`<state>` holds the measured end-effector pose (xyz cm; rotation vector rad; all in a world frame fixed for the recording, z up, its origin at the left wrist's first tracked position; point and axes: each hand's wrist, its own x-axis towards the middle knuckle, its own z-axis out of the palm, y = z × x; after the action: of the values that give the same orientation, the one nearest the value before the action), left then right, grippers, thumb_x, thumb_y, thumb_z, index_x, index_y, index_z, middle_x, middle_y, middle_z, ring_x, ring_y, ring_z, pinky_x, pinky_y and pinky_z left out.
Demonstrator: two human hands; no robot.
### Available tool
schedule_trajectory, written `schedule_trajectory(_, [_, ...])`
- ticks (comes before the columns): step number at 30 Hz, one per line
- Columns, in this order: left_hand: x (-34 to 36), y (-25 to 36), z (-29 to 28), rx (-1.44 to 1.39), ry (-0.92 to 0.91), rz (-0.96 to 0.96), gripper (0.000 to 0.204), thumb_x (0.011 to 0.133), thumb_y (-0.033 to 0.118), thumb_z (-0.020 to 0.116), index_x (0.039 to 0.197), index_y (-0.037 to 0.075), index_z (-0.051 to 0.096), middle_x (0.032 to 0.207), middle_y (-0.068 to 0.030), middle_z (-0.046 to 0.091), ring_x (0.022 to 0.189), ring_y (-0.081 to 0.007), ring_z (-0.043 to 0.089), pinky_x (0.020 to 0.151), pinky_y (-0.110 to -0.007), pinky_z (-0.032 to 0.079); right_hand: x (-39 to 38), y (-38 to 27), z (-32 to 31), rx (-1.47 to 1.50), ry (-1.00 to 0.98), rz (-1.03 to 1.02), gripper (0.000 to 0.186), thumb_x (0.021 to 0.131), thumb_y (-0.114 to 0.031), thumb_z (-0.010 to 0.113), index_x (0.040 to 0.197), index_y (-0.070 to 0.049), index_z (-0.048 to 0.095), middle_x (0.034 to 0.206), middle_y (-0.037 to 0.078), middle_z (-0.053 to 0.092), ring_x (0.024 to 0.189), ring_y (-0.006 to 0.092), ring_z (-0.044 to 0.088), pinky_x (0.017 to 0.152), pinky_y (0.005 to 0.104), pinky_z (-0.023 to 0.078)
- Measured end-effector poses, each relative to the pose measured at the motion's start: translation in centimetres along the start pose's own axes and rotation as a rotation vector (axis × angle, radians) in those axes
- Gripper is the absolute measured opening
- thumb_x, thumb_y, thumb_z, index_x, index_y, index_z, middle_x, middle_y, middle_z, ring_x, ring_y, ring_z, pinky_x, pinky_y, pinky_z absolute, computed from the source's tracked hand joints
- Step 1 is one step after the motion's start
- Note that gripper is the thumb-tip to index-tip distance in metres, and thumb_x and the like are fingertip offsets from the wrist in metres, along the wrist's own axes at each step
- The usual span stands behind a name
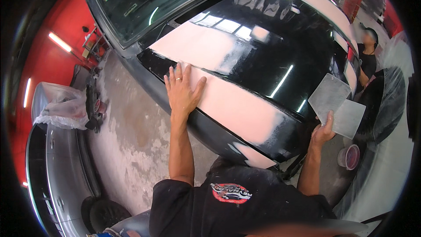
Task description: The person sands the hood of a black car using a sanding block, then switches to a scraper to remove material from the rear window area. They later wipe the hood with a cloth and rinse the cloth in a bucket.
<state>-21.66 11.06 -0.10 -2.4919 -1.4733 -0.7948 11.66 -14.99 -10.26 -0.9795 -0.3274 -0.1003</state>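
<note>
My left hand [183, 88] lies with its fingers spread on the pink-coated fender [237, 105] of a black car, near the seam beside the hood. A ring shows on one finger. In my right hand [323, 132], out past the front corner of the car, are two thin flat grey sheets [337, 107] that look like sandpaper. They overlap at an angle, gripped at the lower edge with the thumb on top. Another pale pink patch [193, 46] covers the hood's near rear corner, its edge smeared over the glossy black hood [280, 57].
A person in dark clothes [369, 50] is beyond the car's front at the right. A small bucket [349, 157] stands on the floor below my right hand. To the left are a grey car [66, 166], clear plastic sheeting [61, 105] and a red wall [48, 61].
</note>
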Motion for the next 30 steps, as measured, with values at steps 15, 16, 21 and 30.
schedule_trajectory(15, [0.0, -0.6, -0.1, -0.062, 0.052, 0.091, 0.045, 0.093, 0.047, 0.054, 0.127, 0.018, 0.064, 0.146, -0.0198, 0.043, 0.140, -0.0416, 0.030, 0.115, -0.056, 0.014, -0.2, -0.7, 0.5, -0.045, 0.021, 0.089, 0.034, 0.091, -0.008, 0.059, 0.120, 0.005, 0.049, 0.107, 0.015, 0.060, 0.080, 0.0224, 0.064, 0.054, 0.0304, 0.055])
schedule_trajectory(16, [0.1, -0.8, -0.3, -0.083, 0.059, 0.116, 0.042, 0.095, 0.045, 0.053, 0.124, 0.018, 0.066, 0.146, -0.0185, 0.044, 0.140, -0.0406, 0.030, 0.115, -0.056, 0.014, -0.1, -0.7, 0.5, -0.041, -0.025, 0.042, 0.034, 0.090, -0.009, 0.059, 0.120, 0.006, 0.049, 0.107, 0.015, 0.060, 0.080, 0.0226, 0.064, 0.054, 0.0305, 0.055])
schedule_trajectory(21, [0.0, -0.4, -1.5, -0.318, 0.033, 0.021, 0.039, 0.099, 0.035, 0.048, 0.125, 0.010, 0.063, 0.144, -0.0162, 0.047, 0.138, -0.0363, 0.036, 0.116, -0.055, 0.014, -0.2, -0.9, 0.8, -0.001, -0.042, -0.007, 0.035, 0.090, -0.009, 0.059, 0.119, 0.007, 0.049, 0.106, 0.015, 0.060, 0.079, 0.0234, 0.064, 0.053, 0.0310, 0.054])
schedule_trajectory(30, [-7.7, 11.5, -1.1, -0.146, -0.337, 0.570, 0.092, 0.091, 0.065, 0.044, 0.145, -0.008, 0.030, 0.152, -0.0334, 0.021, 0.144, -0.0485, 0.012, 0.115, -0.060, 0.009, -0.3, -1.3, 1.1, -0.072, -0.019, -0.005, 0.030, 0.090, -0.008, 0.060, 0.115, 0.007, 0.052, 0.106, 0.016, 0.061, 0.078, 0.0226, 0.065, 0.053, 0.0303, 0.054])
